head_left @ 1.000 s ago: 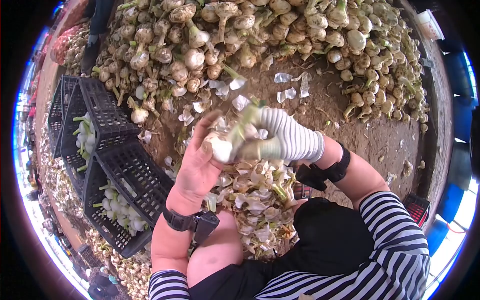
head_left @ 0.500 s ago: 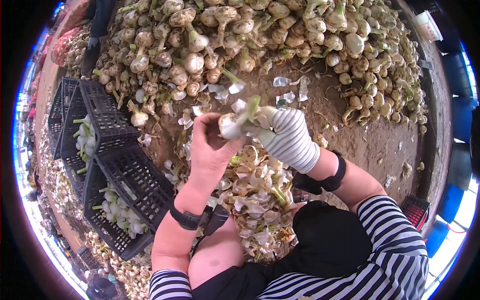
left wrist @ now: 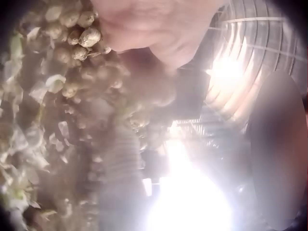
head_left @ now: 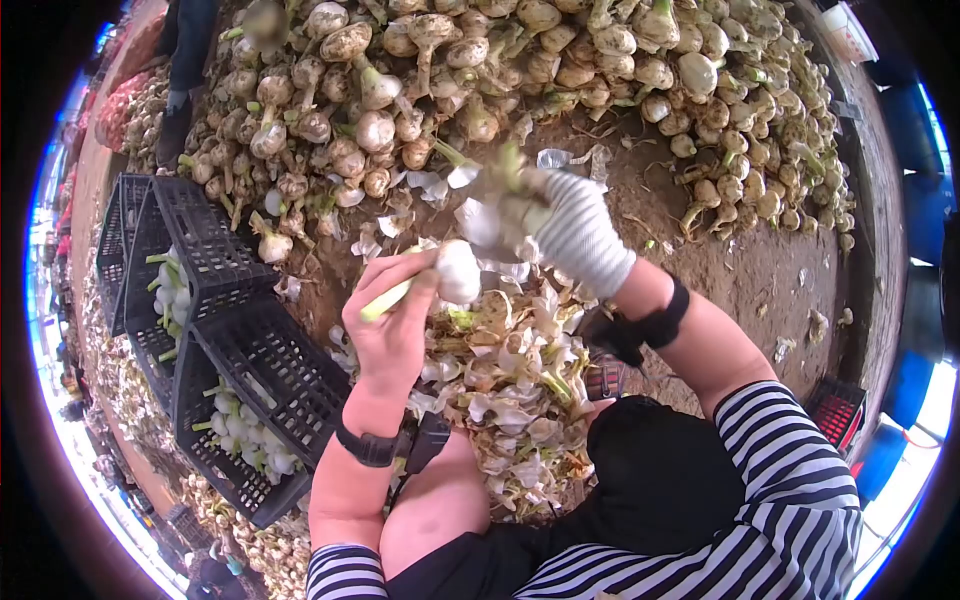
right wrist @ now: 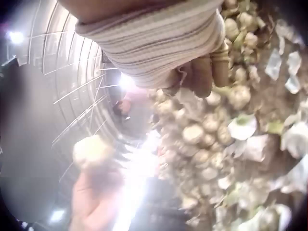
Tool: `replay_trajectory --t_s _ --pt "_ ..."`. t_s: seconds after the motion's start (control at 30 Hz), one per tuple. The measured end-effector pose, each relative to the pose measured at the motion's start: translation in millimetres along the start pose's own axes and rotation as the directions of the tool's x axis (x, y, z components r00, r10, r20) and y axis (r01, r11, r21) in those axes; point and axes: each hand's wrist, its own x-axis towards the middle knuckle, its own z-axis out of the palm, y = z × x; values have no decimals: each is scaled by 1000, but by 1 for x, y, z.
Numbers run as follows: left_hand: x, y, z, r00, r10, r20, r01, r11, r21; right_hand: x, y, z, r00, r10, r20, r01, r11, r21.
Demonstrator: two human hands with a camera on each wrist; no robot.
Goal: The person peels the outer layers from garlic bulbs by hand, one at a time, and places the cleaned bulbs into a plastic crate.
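Observation:
A clean white bulb point(head_left: 458, 272) with a pale green stem is gripped in the bare left hand point(head_left: 388, 318), the stem pointing down and left across the fingers. In the right wrist view the bulb point(right wrist: 92, 151) shows above the left hand point(right wrist: 96, 199). Up and to the right of it, the right hand point(head_left: 580, 228), in a striped glove, has curled fingers round loose, blurred peelings point(head_left: 515, 195) with a greenish tip. Bulb and peelings are apart. In the left wrist view the left hand point(left wrist: 159, 29) is close, its fingertips hidden.
Unpeeled bulbs point(head_left: 375, 130) are heaped across the back. Peeled skins point(head_left: 520, 420) pile up below the hands. Black crates point(head_left: 265, 350) with white bulbs stand at the left. A red crate point(head_left: 836, 412) is at the right, and a white bucket point(head_left: 848, 32) at the back right.
The bulb has come apart from the skins in the gloved hand; the left hand has moved left and down with it. The right hand has moved slightly up with the peelings.

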Motion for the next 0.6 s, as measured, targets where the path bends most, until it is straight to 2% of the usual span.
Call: replay_trajectory --t_s 0.03,0.07,0.1,0.13,0.17,0.2,0.23,0.27,0.3,0.37,0.4,0.43,0.47,0.5,0.53,0.57,0.6 --pt "-1 0 -1 998 -51 -43 43 984 -175 29 41 -15 972 -188 143 16 656 754" --pt "-1 -1 -6 988 -141 -65 112 936 -335 27 39 -26 976 -209 51 198 964 177" --pt "1 -3 -8 971 -221 -89 166 895 -414 25 35 -33 959 -284 -3 246 837 -489" --pt "0 -2 -10 980 -186 -75 155 941 -300 26 43 -32 663 -722 200 406 122 -905" --pt "1 -3 -10 987 -152 -54 139 973 -186 20 33 -27 662 -723 198 407 124 -905" --pt "1 0 -8 987 -151 -53 139 972 -187 6 13 -20 706 -685 181 489 286 -824" --pt "1 4 -3 998 -31 -63 32 999 13 -8 -3 -13 750 -638 176 543 442 -714" --pt "0 7 1 995 88 -44 -76 974 212 -20 -11 -7 782 -586 213 572 538 -620" --pt "0 8 3 995 87 -39 -78 975 208 -29 -20 -1 803 -539 255 584 626 -517" --pt "-1 9 6 960 278 22 -255 846 467 -36 -22 11 751 -570 335 642 506 -576" --pt "-1 11 6 943 330 51 -305 788 536 -35 -16 13 760 -545 353 625 467 -625" --pt "-1 12 5 943 329 50 -303 788 536 -34 -13 15 770 -518 373 610 424 -670" --pt "-1 13 5 927 362 99 -349 733 583 -34 -15 17 770 -517 374 610 424 -669" --pt "-1 14 4 908 391 152 -395 674 625 -32 -18 18 808 -415 417 579 429 -693" --pt "-2 13 2 908 390 152 -394 675 624 -30 -20 18 837 -308 452 546 430 -719" --pt "-3 13 0 920 354 169 -379 691 616 -25 -15 16 837 -308 452 546 429 -719" --pt "-4 12 -1 929 319 186 -363 705 609 -14 -6 14 871 -369 326 490 585 -647"
